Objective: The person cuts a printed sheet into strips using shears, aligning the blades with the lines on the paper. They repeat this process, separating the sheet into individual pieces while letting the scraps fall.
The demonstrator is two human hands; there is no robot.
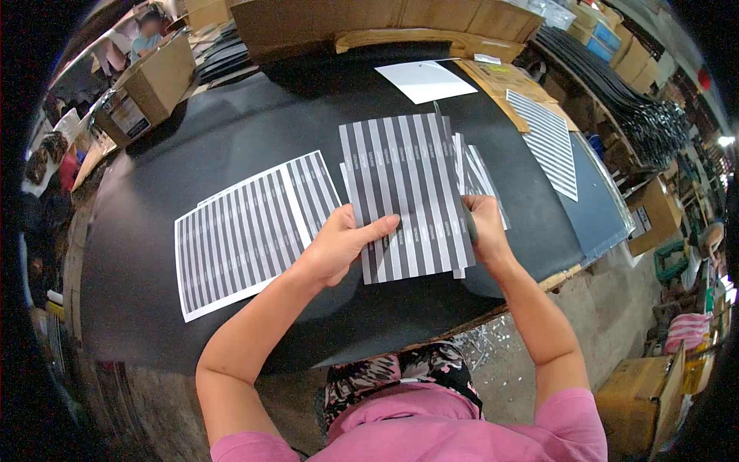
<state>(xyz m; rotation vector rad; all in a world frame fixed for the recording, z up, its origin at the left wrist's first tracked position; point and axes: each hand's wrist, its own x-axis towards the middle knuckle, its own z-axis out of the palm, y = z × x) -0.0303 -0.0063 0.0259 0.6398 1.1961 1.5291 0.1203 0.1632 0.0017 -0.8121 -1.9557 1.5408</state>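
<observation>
My left hand [350, 239] grips a black-and-white striped sheet [408, 192] near its lower left, with the thumb lying on top. At the sheet's right edge, my right hand [483, 227] is closed round a dark handle, and what looks like a scissor blade [437, 108] shows above the sheet's top edge. Most of that tool is hidden behind the sheet. Larger striped sheets [242, 231] lie to the left on the black table [138, 254]. Behind the held sheet, on its right side, more striped strips [481, 181] show.
A white sheet [426, 82] and cardboard [504, 85] lie at the back, with another striped sheet [546, 142] at the right. Cardboard boxes [158, 85] stand back left. Paper scraps [493, 343] litter the floor. A person [146, 37] is far back left.
</observation>
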